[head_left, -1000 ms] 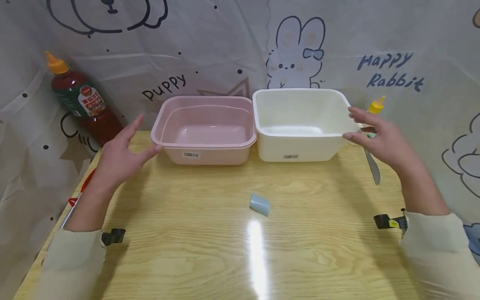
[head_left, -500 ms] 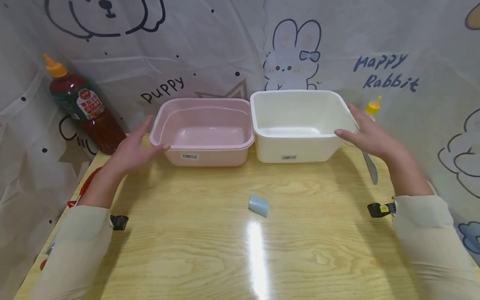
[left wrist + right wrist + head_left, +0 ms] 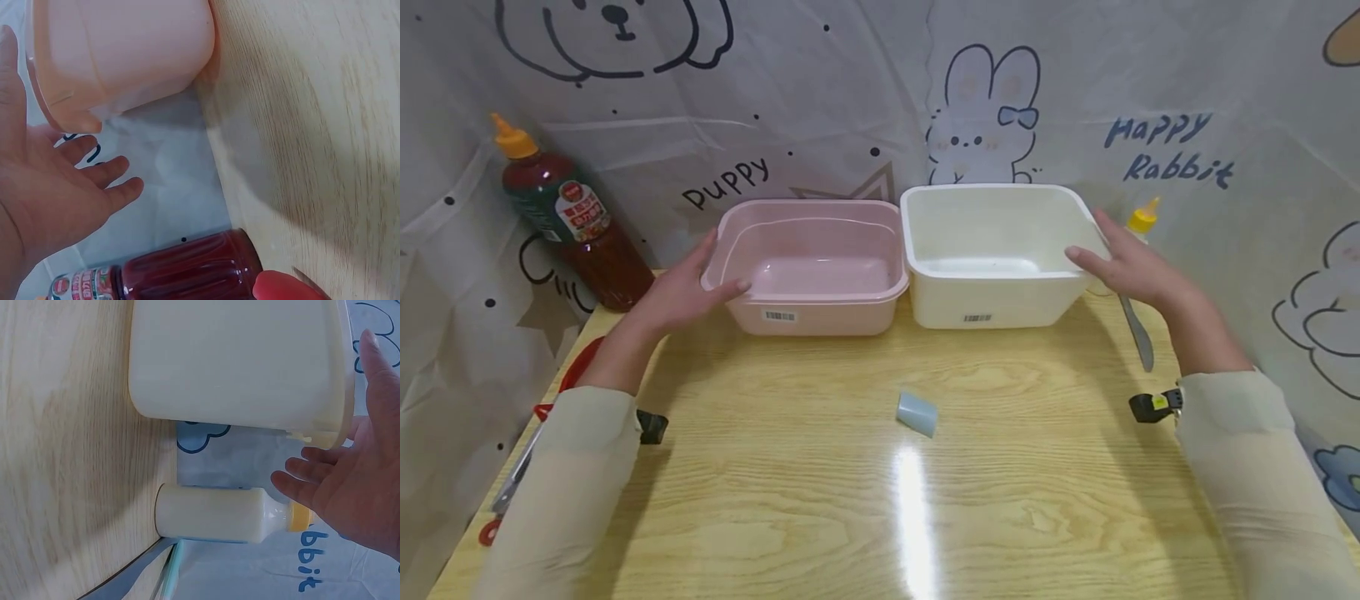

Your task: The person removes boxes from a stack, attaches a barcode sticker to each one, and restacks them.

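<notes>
Near the back of the table, a pink plastic basin point(image 3: 842, 319) and a white plastic basin point(image 3: 1000, 302) stand side by side. My left hand point(image 3: 681, 293) is at the pink basin's left end, thumb over the front corner of its rim. In the left wrist view its fingers point(image 3: 115, 172) are extended below the rim. At the white basin's right end is my right hand point(image 3: 1135, 265), thumb over the rim; the right wrist view has its fingers point(image 3: 306, 472) loosely extended beside the rim. A small light-blue cup point(image 3: 917, 414) lies on its side mid-table.
A large red sauce bottle point(image 3: 580, 225) stands at the back left. Red-handled tools point(image 3: 523, 467) lie along the left edge. Right of the white basin are a yellow-capped bottle point(image 3: 212, 514), a grey blade-like tool point(image 3: 1137, 333) and a thin green item point(image 3: 173, 565).
Both hands have moved inward and forward, from beside the basins to their outer rims. The basins and the cup have stayed in place on the table.
</notes>
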{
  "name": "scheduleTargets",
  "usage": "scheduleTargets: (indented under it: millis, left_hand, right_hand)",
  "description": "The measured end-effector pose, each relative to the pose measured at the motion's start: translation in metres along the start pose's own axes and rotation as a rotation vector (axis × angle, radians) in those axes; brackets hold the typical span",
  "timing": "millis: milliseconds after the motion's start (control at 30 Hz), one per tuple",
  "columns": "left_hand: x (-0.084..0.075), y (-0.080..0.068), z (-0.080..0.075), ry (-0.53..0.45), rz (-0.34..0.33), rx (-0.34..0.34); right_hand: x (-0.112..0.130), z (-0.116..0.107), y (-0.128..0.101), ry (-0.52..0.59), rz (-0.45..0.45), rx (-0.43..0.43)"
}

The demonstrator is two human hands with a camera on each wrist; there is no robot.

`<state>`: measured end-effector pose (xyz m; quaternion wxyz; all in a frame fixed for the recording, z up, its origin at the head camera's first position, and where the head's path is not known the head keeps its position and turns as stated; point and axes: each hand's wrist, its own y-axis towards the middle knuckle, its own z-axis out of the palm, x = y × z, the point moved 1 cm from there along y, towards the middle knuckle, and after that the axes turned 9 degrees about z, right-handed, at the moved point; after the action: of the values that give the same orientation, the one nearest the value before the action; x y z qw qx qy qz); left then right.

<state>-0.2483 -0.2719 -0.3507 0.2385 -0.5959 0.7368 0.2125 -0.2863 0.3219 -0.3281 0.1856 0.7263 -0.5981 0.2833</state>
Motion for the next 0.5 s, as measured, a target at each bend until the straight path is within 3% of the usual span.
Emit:
scheduleTargets:
  millis: [300, 500]
  left_hand:
    - [0.005, 0.004, 0.006, -0.022, -0.013, 0.029]
    - [0.001, 0.003, 0.006, -0.037, -0.027, 0.022]
  right_hand:
    - [0.001, 0.001, 0.013, -0.025, 0.136, 0.071]
    - [-0.003, 0.005, 0.015, 0.011, 0.201, 0.053]
